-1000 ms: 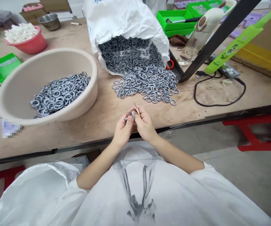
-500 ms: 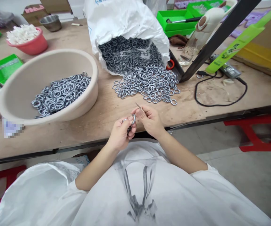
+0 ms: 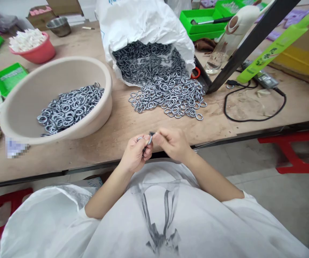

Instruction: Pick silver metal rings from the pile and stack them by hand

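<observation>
My left hand (image 3: pixel 135 154) pinches grey rings (image 3: pixel 150 139) between thumb and fingers, just over the table's front edge. One ring stands out at the fingertips, and more are partly hidden in the palm. Close against it, my right hand (image 3: pixel 176 144) is closed, its fingertips by the front ring. It grips a small thin blade, mostly hidden now, with a dark blurred bit at the ring. Beyond my hands, a pile of loose grey rings (image 3: pixel 167 96) spills from a white sack (image 3: pixel 146 25). To the left, a beige basin (image 3: pixel 106 96) holds many similar rings.
A pink bowl of white pieces (image 3: pixel 43 52) and a green tray (image 3: pixel 10 79) stand at the left. A dark metal post (image 3: pixel 235 53), a clear bottle (image 3: pixel 219 53) and a black cable (image 3: pixel 226 111) are on the right. Red stools (image 3: pixel 291 154) stand below the table.
The blade in my right hand has turned down from pointing up and away, towards the ring. My right hand has rolled over, and the left has shifted slightly left.
</observation>
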A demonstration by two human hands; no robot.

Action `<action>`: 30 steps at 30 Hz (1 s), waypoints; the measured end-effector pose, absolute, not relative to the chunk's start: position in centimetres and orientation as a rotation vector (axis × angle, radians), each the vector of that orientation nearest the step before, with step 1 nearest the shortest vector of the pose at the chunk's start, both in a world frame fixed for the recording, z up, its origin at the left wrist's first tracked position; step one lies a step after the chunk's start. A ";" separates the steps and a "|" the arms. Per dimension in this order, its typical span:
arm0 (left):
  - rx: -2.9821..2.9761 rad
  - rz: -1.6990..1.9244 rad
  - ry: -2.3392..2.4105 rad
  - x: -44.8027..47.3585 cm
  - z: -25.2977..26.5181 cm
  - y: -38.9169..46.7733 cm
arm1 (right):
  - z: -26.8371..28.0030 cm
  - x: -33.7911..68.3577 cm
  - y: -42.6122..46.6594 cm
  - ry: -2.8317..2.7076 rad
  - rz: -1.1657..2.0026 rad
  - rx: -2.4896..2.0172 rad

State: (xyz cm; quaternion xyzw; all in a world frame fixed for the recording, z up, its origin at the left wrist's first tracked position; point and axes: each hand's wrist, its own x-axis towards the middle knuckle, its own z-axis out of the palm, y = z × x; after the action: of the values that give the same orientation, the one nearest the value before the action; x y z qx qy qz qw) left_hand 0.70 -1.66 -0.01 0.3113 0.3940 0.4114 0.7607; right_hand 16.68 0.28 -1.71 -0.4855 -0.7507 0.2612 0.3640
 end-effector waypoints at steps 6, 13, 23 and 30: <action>0.739 0.837 0.837 -0.1 -0.1 -1.7 | -3.1 19.2 4.9 -1.850 0.332 -1.839; 0.589 0.960 0.920 -1.1 -0.8 0.2 | -2.4 19.2 7.1 -2.005 0.100 -2.104; 0.350 0.978 0.970 -1.2 -0.3 1.6 | -2.4 18.4 5.3 -1.585 0.746 -1.446; 0.668 0.958 0.833 0.7 -1.6 -0.1 | -2.1 14.6 1.0 -1.268 1.434 -0.997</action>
State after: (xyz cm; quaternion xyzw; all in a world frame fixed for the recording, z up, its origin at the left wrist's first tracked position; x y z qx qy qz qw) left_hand 0.69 -0.12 -1.63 0.3059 0.3818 0.4389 0.7537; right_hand 14.58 1.04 -2.08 -0.4071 -0.5180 0.5857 0.4721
